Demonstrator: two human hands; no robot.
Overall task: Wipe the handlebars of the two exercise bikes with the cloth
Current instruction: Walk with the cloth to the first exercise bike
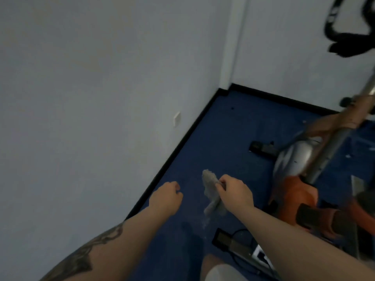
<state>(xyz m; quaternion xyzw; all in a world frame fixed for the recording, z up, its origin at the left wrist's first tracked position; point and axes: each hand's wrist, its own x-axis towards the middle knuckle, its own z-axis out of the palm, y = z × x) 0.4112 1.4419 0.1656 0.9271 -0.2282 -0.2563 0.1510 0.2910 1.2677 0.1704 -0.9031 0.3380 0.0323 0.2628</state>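
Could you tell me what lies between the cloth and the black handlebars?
In the head view, only bare wall and blue carpet separate cloth and handlebars.

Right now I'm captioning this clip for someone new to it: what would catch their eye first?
Two bare forearms reach over the dark blue carpet: the right hand pinches a limp grey cloth, while the left hand is a loose, empty fist. At the right edge stands an orange and silver exercise bike, its black handlebars high in the top right corner.

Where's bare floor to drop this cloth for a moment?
Bare blue carpet runs along the black skirting, between the wall and the orange bike. It is crowded by the bike's base and the cable near your right hand.
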